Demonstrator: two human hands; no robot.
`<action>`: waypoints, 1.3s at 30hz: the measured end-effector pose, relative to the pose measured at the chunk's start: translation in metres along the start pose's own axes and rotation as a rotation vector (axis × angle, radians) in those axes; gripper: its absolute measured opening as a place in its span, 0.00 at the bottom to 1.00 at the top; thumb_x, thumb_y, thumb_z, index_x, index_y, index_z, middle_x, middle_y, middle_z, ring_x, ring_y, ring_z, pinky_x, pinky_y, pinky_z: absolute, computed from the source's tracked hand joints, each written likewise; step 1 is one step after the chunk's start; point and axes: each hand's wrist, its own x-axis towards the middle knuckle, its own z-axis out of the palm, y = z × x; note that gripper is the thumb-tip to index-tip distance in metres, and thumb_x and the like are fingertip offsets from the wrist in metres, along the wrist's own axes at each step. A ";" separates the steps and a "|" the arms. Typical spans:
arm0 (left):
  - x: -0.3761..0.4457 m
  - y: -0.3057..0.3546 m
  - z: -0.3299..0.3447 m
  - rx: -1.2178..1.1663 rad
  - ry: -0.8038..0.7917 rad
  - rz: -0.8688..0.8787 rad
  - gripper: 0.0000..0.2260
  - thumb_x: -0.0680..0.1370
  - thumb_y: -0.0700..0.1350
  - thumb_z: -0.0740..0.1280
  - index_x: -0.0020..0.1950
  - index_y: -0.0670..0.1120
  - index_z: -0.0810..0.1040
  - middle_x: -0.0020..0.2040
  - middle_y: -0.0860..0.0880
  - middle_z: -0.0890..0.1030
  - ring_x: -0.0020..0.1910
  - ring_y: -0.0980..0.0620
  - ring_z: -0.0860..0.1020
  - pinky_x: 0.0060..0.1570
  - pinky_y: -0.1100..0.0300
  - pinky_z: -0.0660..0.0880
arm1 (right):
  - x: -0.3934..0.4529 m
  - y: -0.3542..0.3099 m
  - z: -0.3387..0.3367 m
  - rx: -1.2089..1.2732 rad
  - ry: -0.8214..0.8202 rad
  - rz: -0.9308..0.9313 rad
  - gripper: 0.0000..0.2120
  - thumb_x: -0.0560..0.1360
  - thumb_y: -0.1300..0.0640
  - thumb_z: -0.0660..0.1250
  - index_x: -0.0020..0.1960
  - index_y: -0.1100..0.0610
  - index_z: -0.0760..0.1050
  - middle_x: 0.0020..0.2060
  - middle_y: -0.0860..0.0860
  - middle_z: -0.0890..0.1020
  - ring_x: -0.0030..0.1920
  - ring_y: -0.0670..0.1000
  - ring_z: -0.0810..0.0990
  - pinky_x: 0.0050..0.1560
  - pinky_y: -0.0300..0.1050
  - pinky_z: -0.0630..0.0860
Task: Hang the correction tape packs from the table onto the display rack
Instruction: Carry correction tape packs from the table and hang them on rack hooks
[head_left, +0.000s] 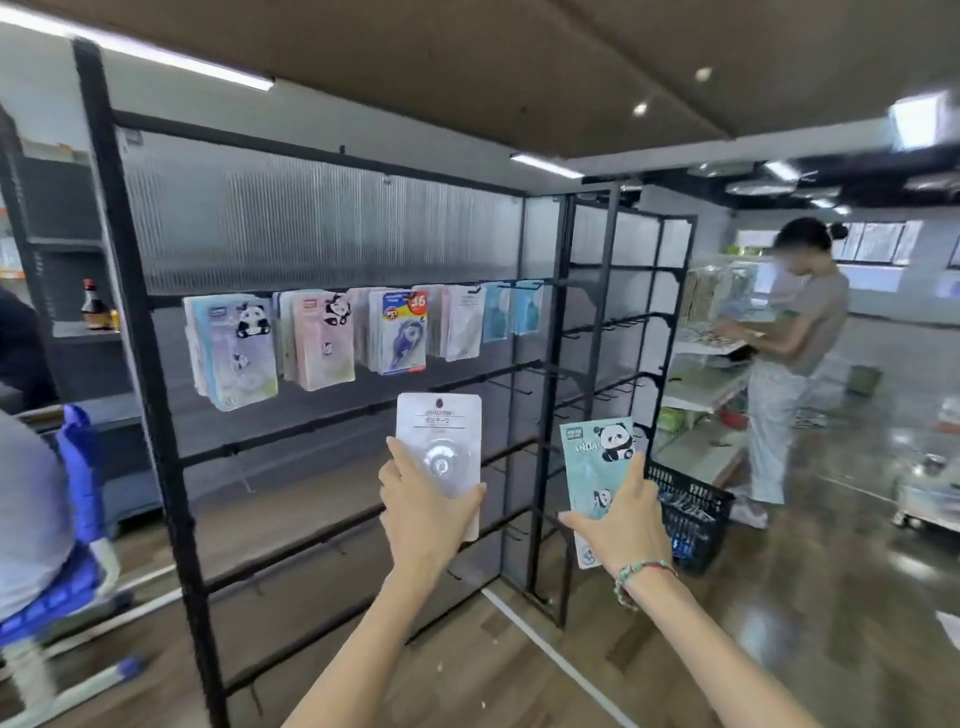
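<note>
Fingers (470, 501) around white pack (439, 447)

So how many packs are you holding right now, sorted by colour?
White pack, in the left hand: 1
Light blue panda pack, in the right hand: 1
Total: 2

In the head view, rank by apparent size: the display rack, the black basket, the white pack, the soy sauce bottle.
1. display rack
2. black basket
3. white pack, close to the basket; nearer the camera, so unsure
4. soy sauce bottle, also farthest
</note>
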 end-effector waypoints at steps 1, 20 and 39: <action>0.013 0.006 0.014 -0.008 -0.011 0.014 0.51 0.65 0.58 0.77 0.76 0.45 0.48 0.67 0.41 0.65 0.64 0.41 0.67 0.58 0.41 0.72 | 0.016 0.003 0.001 -0.002 0.011 0.008 0.59 0.65 0.42 0.76 0.77 0.58 0.39 0.65 0.59 0.65 0.65 0.59 0.68 0.58 0.53 0.71; 0.175 0.094 0.265 -0.027 -0.014 0.057 0.54 0.67 0.57 0.76 0.78 0.44 0.42 0.71 0.41 0.61 0.69 0.42 0.63 0.63 0.42 0.67 | 0.302 0.101 0.044 -0.037 0.005 -0.055 0.59 0.65 0.36 0.73 0.77 0.58 0.38 0.69 0.58 0.63 0.67 0.57 0.67 0.59 0.52 0.73; 0.313 0.163 0.407 0.137 0.364 -0.084 0.54 0.67 0.58 0.75 0.78 0.42 0.43 0.71 0.41 0.62 0.69 0.41 0.64 0.62 0.43 0.68 | 0.566 0.124 0.092 0.133 -0.195 -0.299 0.58 0.64 0.38 0.75 0.77 0.57 0.40 0.66 0.57 0.65 0.65 0.58 0.68 0.56 0.53 0.74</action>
